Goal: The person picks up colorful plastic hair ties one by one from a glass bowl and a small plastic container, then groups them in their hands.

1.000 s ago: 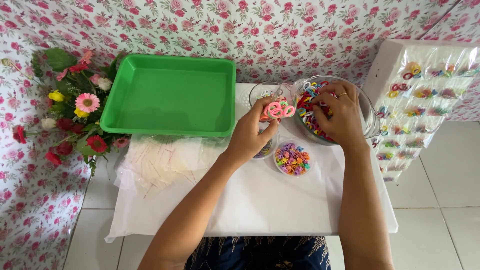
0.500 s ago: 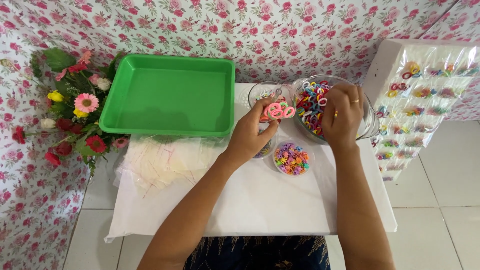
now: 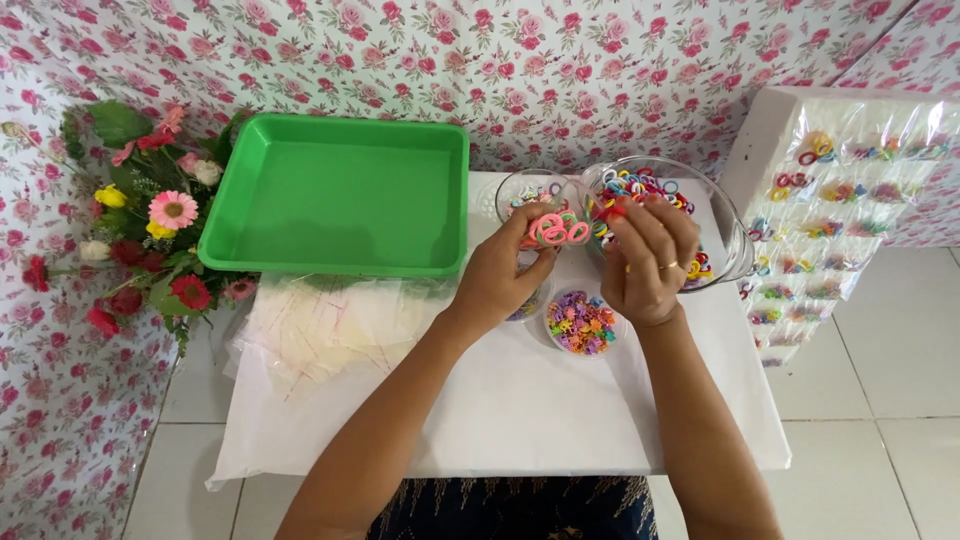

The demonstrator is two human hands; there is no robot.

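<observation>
Hands hide small bowl [image 3: 528, 300], right hand [image 3: 648, 262] grip contents unclear

Left hand [image 3: 500, 275] raised, fingers pinched shut; right hand [image 3: 648, 260] curled, fingertips together.

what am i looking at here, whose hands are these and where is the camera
The camera sits on a person's head and looks down, so the two bare arms coming from the bottom edge are that person's own. The left hand pinches a few pink hair rings. The right hand has a small red ring at its fingertips, over a large glass bowl of mixed coloured rings. On the white table also lie a green tray, a small dish of colourful clips, a stack of clear bags and artificial flowers.
</observation>
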